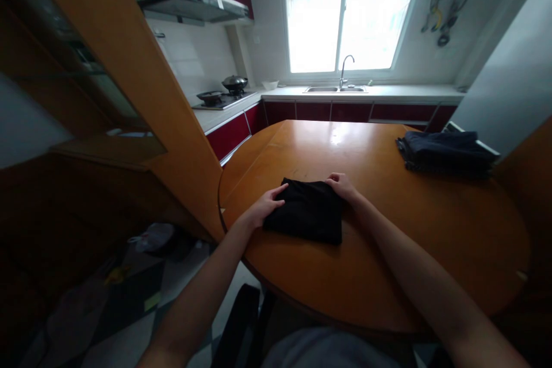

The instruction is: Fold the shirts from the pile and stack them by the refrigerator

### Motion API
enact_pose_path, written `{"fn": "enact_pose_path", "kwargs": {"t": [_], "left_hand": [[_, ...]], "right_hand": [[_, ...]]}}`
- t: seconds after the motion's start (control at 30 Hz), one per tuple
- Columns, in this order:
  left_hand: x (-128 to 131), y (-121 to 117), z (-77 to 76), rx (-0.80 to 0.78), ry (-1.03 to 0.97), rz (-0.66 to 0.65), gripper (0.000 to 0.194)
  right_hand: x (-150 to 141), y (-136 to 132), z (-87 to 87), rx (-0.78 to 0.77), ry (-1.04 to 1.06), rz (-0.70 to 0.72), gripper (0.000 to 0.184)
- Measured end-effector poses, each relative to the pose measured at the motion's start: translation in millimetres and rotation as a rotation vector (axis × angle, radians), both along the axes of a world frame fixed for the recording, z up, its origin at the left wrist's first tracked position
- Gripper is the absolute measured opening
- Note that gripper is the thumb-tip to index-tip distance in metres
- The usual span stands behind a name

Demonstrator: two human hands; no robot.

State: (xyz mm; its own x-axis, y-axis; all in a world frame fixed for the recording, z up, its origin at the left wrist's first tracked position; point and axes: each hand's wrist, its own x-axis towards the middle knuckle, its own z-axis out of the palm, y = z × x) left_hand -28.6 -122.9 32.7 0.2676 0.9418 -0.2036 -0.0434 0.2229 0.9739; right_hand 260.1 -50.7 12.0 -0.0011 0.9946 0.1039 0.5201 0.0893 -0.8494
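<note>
A folded black cloth (307, 211) lies on the round wooden table (388, 230) in front of me. My left hand (264, 207) rests flat at the cloth's left edge, fingers stretched toward its far corner. At the far right corner of the cloth sits my right hand (342, 185), its fingers curled down onto the fabric's edge. Both hands touch the cloth; whether the right one pinches it I cannot make out.
A stack of folded dark clothes (446, 152) sits at the table's far right. A tall wooden cabinet (129, 98) stands to the left. Beyond are a counter with a sink (336, 89), a stove with pans (224, 95) and a bright window.
</note>
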Motion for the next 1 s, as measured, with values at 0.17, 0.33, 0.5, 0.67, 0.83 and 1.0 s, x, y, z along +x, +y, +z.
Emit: {"fn": "enact_pose_path", "kwargs": {"t": [0.17, 0.33, 0.5, 0.67, 0.83, 1.0], "left_hand": [[-9.1, 2.1, -4.2, 0.061, 0.000, -0.036, 0.078], [-5.7, 15.5, 15.4, 0.241, 0.386, 0.060, 0.063], [57.4, 24.0, 26.9, 0.746, 0.857, -0.161, 0.050], [93.4, 21.3, 0.9, 0.813, 1.092, -0.424, 0.061], [79.4, 23.4, -15.4, 0.777, 1.189, -0.352, 0.066], [76.9, 27.1, -18.3, 0.731, 1.243, -0.253, 0.060]], "right_hand": [[0.2, -3.5, -1.8, 0.014, -0.033, -0.013, 0.015], [-1.8, -6.7, -3.0, 0.031, -0.066, -0.045, 0.018], [-3.0, -7.8, -3.0, 0.044, -0.103, -0.060, 0.020], [-3.2, -9.2, -1.7, 0.060, -0.145, -0.070, 0.025], [-3.9, -11.7, -0.2, 0.062, -0.289, -0.151, 0.027], [2.5, -17.3, 4.1, 0.104, -0.401, -0.230, 0.028]]}}
